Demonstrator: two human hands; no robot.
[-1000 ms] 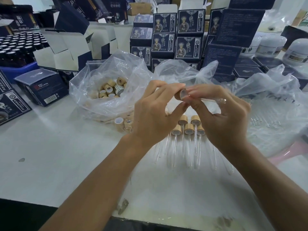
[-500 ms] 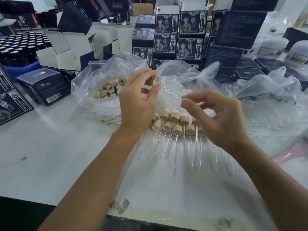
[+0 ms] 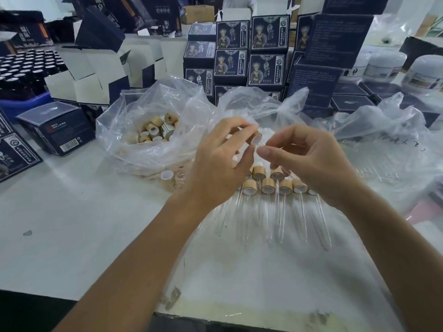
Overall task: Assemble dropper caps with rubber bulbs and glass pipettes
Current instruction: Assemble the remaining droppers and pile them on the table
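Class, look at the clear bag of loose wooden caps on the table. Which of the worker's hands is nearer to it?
Left. The left hand is raised just right of the bag of caps, gripping one cap; the right hand is farther right, beyond the left.

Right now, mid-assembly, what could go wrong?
1. The left hand pinches the cap only at its fingertips; it could slip into the bag.
2. The pipette in the right hand is thin glass; off-axis pushing may snap it.
3. The finished droppers lie right beneath; a lowered hand could knock them.
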